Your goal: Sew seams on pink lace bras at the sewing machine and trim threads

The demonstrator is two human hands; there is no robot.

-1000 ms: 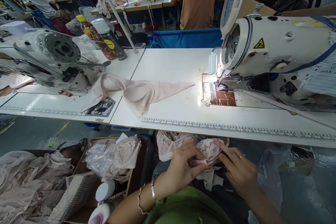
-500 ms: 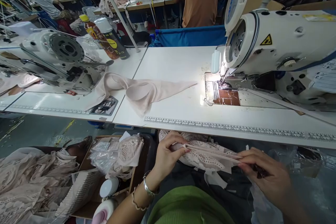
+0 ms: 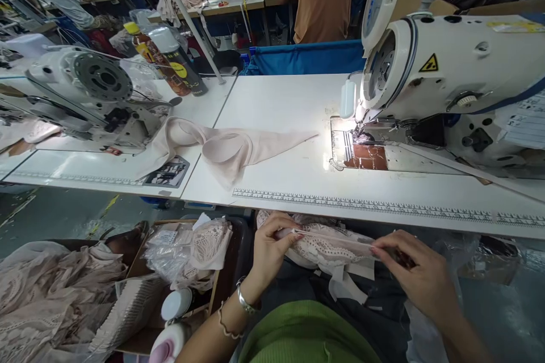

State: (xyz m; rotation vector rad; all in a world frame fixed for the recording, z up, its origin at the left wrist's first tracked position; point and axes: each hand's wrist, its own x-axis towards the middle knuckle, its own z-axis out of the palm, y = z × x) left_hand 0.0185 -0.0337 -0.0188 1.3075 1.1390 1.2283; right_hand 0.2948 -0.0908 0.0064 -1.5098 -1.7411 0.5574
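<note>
A pale pink lace garment piece (image 3: 326,249) lies over my lap, just below the front edge of the table. My left hand (image 3: 275,244) pinches one end of its edge between thumb and fingers. At the other end, my right hand (image 3: 406,264) grips the same edge with its fingertips, so the strip between them is drawn straight. Loose pale tabs hang beneath the lace. Up on the white table (image 3: 272,105), a pale pink bra-like fabric piece (image 3: 225,150) is spread out with a tapered end pointing right.
A sewing machine (image 3: 451,68) with a lit needle area stands at right, another machine (image 3: 85,96) at left. Two bottles (image 3: 170,59) stand behind. A box with bagged lace (image 3: 191,255) and a heap of lace (image 3: 55,300) sit lower left. A person in brown (image 3: 323,0) is beyond.
My right hand has shifted slightly left and up along the lace edge. The left hand keeps its pinch and barely moves. The whole view has drifted slightly.
</note>
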